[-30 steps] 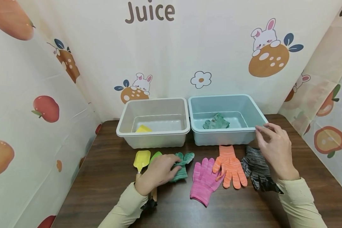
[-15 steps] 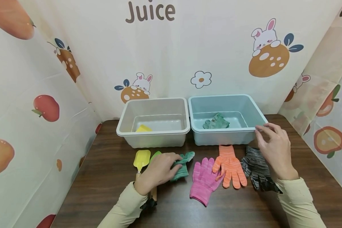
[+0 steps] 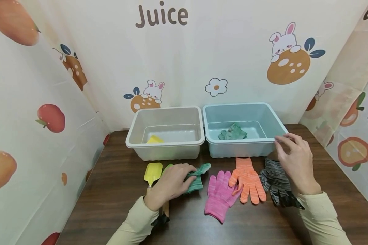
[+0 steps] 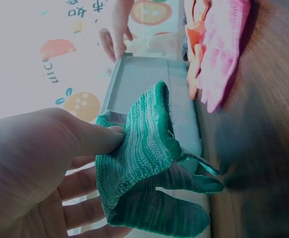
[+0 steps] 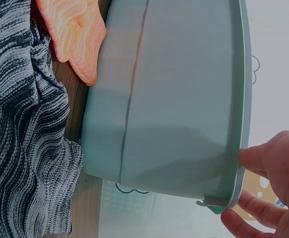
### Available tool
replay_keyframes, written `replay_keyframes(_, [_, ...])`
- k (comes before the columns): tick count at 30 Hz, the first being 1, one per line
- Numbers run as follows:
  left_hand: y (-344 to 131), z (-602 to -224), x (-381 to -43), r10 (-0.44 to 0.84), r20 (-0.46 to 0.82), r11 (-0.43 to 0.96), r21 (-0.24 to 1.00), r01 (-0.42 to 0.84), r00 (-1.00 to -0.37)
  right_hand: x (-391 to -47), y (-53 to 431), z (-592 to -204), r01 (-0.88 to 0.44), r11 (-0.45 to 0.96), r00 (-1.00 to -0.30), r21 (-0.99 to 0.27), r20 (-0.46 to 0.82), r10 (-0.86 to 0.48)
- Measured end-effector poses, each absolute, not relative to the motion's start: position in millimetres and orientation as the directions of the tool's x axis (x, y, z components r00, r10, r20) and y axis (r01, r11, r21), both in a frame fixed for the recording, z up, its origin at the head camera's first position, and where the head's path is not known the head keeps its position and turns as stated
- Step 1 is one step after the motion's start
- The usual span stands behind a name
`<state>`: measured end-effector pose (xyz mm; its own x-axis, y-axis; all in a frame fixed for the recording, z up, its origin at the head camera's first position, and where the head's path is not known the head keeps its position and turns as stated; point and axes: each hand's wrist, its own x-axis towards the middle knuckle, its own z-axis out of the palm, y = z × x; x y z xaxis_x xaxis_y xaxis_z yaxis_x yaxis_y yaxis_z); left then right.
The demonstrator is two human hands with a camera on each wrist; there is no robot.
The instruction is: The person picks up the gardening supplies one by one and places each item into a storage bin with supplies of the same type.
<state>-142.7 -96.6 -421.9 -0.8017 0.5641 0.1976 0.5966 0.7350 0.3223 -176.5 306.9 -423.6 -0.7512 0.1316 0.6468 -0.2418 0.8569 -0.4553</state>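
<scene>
My left hand point(image 3: 171, 185) pinches a green striped knit glove point(image 4: 139, 153) between thumb and fingers, close over the table in front of the bins. In the head view this hand partly covers the glove. My right hand point(image 3: 295, 160) holds the front right corner of the light blue bin point(image 3: 242, 148); in the right wrist view its thumb is at the rim and its fingers are on the other side. Inside that bin lies another green glove point(image 3: 233, 132). A black-and-grey knit glove point(image 5: 30, 124) lies below my right hand, partly hidden by the wrist in the head view.
A beige bin point(image 3: 165, 151) with a yellow item point(image 3: 155, 139) inside stands left of the blue one. Pink point(image 3: 220, 195) and orange gloves point(image 3: 248, 182) overlap on the table. A yellow trowel point(image 3: 153, 173) and a bright green tool point(image 3: 168, 167) lie partly under my left arm.
The green glove in my left hand has shifted slightly, its finger end a little further right and more bunched. The right hand stays on the blue bin's corner.
</scene>
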Motion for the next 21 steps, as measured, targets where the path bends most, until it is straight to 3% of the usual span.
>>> replay_keyframes(21, [-89.8, -410.4, -140.2, 0.570, 0.252, 0.734, 0.271, 0.622, -0.782, -175.9, 307.4, -424.5, -0.255, 0.857, -0.745, -0.448, 0.656, 0.121])
